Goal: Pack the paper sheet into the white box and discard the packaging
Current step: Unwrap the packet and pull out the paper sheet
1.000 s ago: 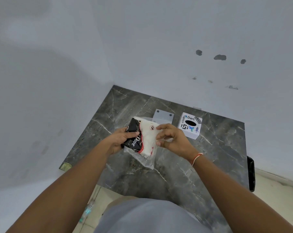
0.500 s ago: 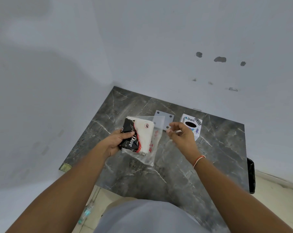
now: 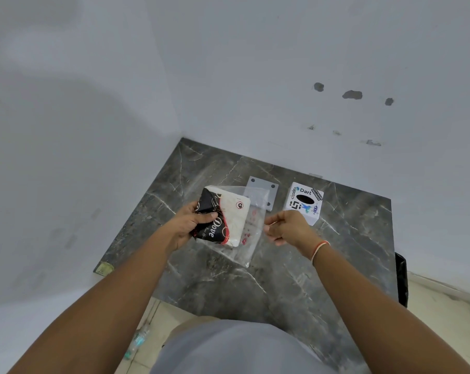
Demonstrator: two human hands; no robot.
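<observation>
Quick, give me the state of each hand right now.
Left hand: closed on the paper pack, thumb on top.
Right hand: pinching the edge of the clear wrapper.

The tabletop [image 3: 282, 271] looks like dark grey marble, veined white, smooth with a dull sheen. The packaging [image 3: 251, 230] is thin clear plastic film, glossy and crinkled, over a folded paper sheet [image 3: 235, 220], matt white with a black printed part. Near the far edge, the white box [image 3: 304, 205] looks matt, stickers on top; beside it a flat grey plate [image 3: 262, 193], smooth and matt
</observation>
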